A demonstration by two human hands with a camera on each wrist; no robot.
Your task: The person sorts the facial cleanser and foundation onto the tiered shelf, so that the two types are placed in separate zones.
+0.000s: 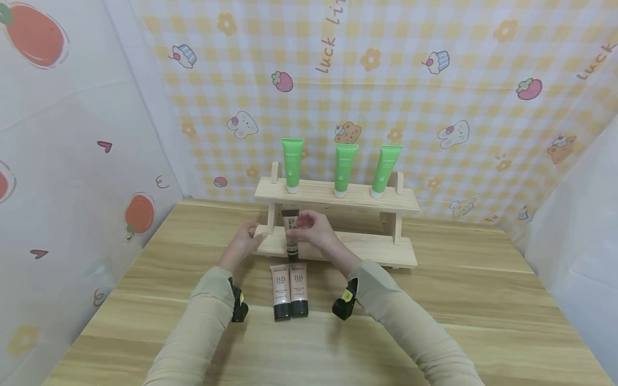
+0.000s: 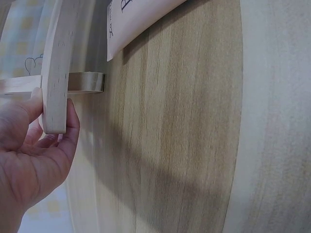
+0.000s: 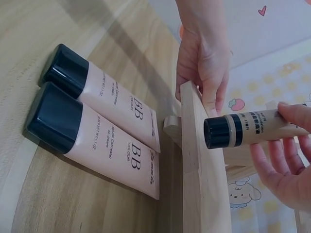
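Seen from the head view, with 12 o'clock toward the patterned backdrop (image 1: 405, 96), the person's right hand (image 1: 317, 231) holds a beige tube (image 1: 291, 236) upright, black cap down, over the front edge at the 9 o'clock end of the lower shelf (image 1: 372, 249). The right hand sits at the tube's 3 o'clock side; its fingers (image 3: 266, 167) and thumb pinch the body above the cap, as the right wrist view shows. Whether the cap touches the wood cannot be told.

The left hand (image 1: 243, 244), at 9 o'clock from the beige tube, grips the end of the same lower shelf. In the left wrist view its thumb lies on one face of the board and its fingers (image 2: 72, 128) curl round to the other, so the board is pinched between them.

On the upper shelf (image 1: 314, 188) of the pale wooden stand, three green tubes (image 1: 343, 171) stand on white caps: from the beige tube, one at 12 o'clock, one between 1 and 2, and one near 2, its top tilted toward 3 o'clock.

At 6 o'clock from the beige tube, two pale pink BB tubes (image 1: 299, 287) lie side by side on the worktop (image 1: 458, 295), black caps toward the person, printed faces up. Long pale sleeves (image 1: 410, 327) cover both arms, and a black wrist camera (image 1: 238, 305) is worn at each cuff.
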